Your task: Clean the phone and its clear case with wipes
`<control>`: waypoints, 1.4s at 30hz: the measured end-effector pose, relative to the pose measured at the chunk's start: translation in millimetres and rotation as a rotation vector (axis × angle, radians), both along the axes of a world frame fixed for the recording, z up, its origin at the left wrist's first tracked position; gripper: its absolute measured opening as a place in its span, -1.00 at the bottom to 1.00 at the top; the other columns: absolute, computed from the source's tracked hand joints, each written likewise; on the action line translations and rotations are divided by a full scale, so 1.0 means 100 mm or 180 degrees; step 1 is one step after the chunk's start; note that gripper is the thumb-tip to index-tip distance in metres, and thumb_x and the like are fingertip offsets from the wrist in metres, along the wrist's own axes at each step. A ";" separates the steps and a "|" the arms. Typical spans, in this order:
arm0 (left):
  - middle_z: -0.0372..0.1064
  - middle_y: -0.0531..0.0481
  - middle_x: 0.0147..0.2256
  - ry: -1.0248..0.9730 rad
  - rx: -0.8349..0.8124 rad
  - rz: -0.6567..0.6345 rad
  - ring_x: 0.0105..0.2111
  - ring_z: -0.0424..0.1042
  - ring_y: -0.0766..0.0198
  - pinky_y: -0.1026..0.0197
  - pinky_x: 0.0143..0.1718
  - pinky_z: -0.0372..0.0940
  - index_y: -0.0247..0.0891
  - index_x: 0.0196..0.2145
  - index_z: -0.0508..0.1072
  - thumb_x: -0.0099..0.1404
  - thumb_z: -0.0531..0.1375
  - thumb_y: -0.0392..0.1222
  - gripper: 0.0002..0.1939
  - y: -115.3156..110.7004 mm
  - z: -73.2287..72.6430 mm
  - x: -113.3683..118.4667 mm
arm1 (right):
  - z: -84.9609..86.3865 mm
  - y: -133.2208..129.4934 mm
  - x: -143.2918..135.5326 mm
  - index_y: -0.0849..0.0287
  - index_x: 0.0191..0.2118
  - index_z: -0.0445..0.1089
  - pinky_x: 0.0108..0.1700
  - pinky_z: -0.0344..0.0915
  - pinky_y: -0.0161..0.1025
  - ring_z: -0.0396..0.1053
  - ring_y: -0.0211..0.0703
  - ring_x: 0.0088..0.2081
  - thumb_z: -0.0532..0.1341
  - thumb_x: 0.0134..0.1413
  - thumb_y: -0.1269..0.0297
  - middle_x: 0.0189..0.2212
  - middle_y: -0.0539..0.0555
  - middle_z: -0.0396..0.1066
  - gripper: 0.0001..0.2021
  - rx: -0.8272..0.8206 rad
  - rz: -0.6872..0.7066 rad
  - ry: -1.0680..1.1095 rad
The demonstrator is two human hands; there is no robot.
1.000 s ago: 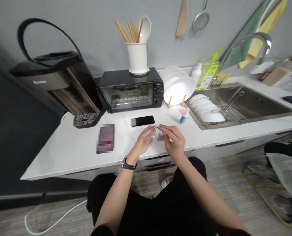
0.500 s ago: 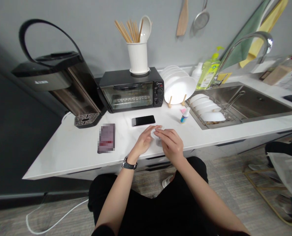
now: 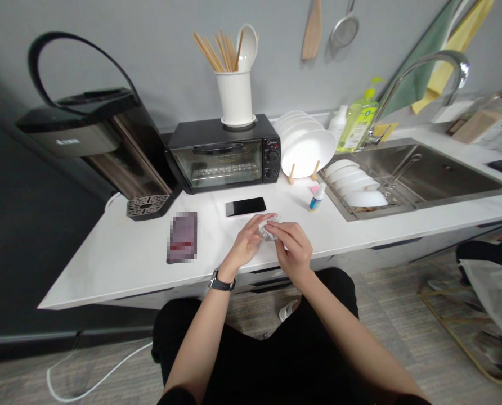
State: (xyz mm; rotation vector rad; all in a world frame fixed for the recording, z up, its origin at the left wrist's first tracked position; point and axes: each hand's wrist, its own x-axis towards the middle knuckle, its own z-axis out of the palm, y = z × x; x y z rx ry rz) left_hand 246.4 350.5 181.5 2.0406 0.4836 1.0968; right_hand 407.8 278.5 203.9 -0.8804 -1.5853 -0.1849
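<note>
Over the front part of the white counter (image 3: 128, 270), my left hand (image 3: 247, 241) and my right hand (image 3: 294, 246) meet at a small whitish, partly clear item (image 3: 267, 230). The fingers of my left hand are closed along its left side, and my right hand pinches it from the right. Its exact shape is too small to tell. Just behind my hands lies a phone (image 3: 246, 207) with a dark screen. A small white spray bottle with a blue label (image 3: 317, 198) stands to the right. On the left lies a blurred purple item (image 3: 183, 236).
A black toaster oven (image 3: 225, 160) bears a white holder (image 3: 236, 98) with chopsticks. The dark drinks machine (image 3: 120, 146) stands at left. Plates (image 3: 308, 153) in a rack, bowls (image 3: 346, 179), a soap bottle (image 3: 358, 126) and the sink (image 3: 445, 171) are at right.
The small item between my hands shows more of its clear, shiny part below my fingers. My right hand has shifted very slightly to the left; the objects on the counter lie as before.
</note>
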 end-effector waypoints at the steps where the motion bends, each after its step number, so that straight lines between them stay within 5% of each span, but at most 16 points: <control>1: 0.30 -0.29 0.35 -0.0041 -0.0001 -0.0012 0.34 0.30 -0.07 -0.16 0.42 0.12 -0.15 0.42 0.30 0.42 -0.18 0.48 -0.10 -0.01 0.02 0.00 | 0.01 -0.02 -0.04 -0.04 0.25 0.48 -0.05 0.57 0.00 0.58 -0.02 -0.04 0.16 0.37 0.54 -0.02 0.16 0.63 -0.53 0.0061 0.0083 -0.0050; 7: 0.34 -0.31 0.33 -0.0161 0.0045 0.0004 0.29 0.35 -0.05 -0.16 0.38 0.18 -0.17 0.41 0.32 0.46 -0.18 0.43 -0.14 -0.02 0.05 0.00 | 0.02 0.00 -0.05 -0.01 0.32 0.42 -0.07 0.59 -0.03 0.57 -0.03 -0.04 0.20 0.35 0.58 -0.01 0.19 0.63 -0.48 0.0312 0.0293 -0.0259; 17: 0.36 -0.38 0.27 0.0001 -0.0027 0.0098 0.31 0.32 -0.12 -0.17 0.40 0.16 -0.25 0.36 0.39 0.41 -0.19 0.50 -0.05 0.01 -0.03 -0.02 | 0.03 0.20 0.29 -0.01 0.19 0.53 0.00 0.54 0.04 0.55 0.01 -0.02 0.12 0.40 0.52 -0.01 0.17 0.63 -0.57 -0.0196 -0.0198 -0.0070; 30: 0.32 -0.35 0.33 -0.0181 0.0040 0.0101 0.26 0.37 -0.05 -0.12 0.37 0.18 -0.24 0.42 0.30 0.47 -0.20 0.43 -0.11 -0.01 0.03 0.00 | 0.05 -0.02 -0.11 0.08 0.36 0.38 -0.07 0.59 -0.03 0.56 0.00 -0.03 0.20 0.33 0.62 0.00 0.24 0.63 -0.45 0.0424 0.0242 -0.0413; 42: 0.38 -0.39 0.26 -0.0232 -0.0176 0.0054 0.29 0.37 -0.11 -0.17 0.39 0.21 -0.27 0.34 0.43 0.40 -0.16 0.51 -0.05 -0.01 0.03 0.00 | -0.01 0.22 0.34 -0.01 0.25 0.49 -0.02 0.54 0.04 0.53 0.00 -0.04 0.13 0.39 0.57 0.00 0.17 0.62 -0.53 -0.0167 -0.0164 -0.0170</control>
